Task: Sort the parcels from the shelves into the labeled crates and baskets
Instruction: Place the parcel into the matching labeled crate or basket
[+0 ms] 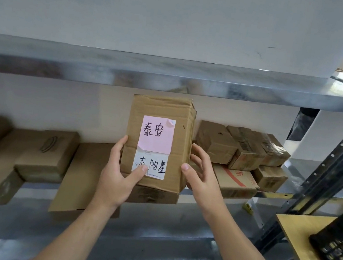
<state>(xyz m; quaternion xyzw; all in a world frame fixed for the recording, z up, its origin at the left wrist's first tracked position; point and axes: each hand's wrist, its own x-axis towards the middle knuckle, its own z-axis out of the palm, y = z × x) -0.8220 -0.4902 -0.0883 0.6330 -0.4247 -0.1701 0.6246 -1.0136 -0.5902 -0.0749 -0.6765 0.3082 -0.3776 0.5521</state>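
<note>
Shelf (294, 171): steel.
Parcel (162, 111): upright, long axis twelve-to-six.
Left hand (120, 173): grips its nine o'clock edge.
Right hand (202, 173): grips three o'clock edge.

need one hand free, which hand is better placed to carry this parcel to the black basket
Probably right: the right hand holds the parcel on its edge nearer the black basket; the left hand would cross over.

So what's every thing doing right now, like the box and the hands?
Parcel: upright, held at both sides.
Pink note: stuck on parcel, top corner curling.
Left hand: grips parcel's left edge.
Right hand: grips parcel's right edge.
Other parcels: lying stacked on shelf.
Black basket: on wooden table, contents hidden.
</note>
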